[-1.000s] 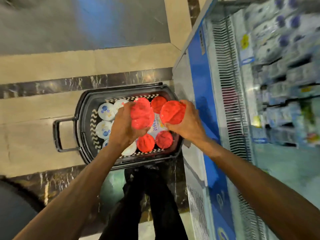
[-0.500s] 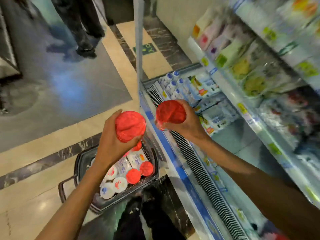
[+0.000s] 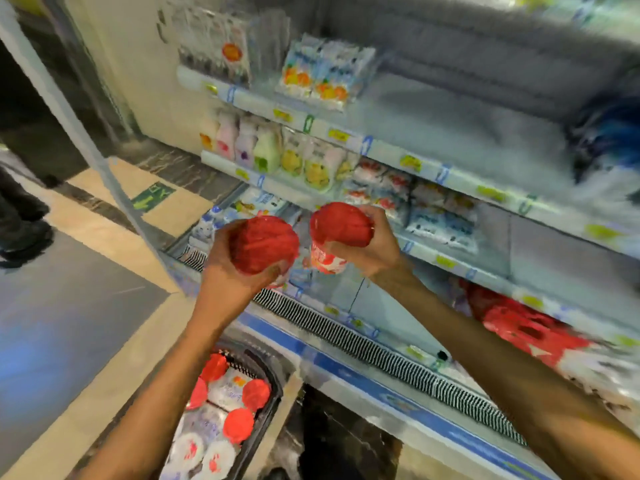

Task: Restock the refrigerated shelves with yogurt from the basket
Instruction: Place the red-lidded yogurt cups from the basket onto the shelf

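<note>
Left hand: our left hand is curled round a red-lidded yogurt cup; the fingers wrap it from below and the lid faces us.
Right hand: our right hand grips a second yogurt cup; the fingers close round it just under the red lid; its white-and-red wall shows below the lid, tilted.
Where the cups are: we hold both in the air in front of the lower refrigerated shelves; they sit just beside each other with a narrow gap between; neither touches a shelf.
Basket: the dark basket stands on the floor beside the cooler's base, under our left forearm; it holds more spare cups, some with red lids, some white.
Shelves: blurred dairy packs fill the left ends; red packs lie low on the right.
Cooler front: a striped vent grille runs along it.
</note>
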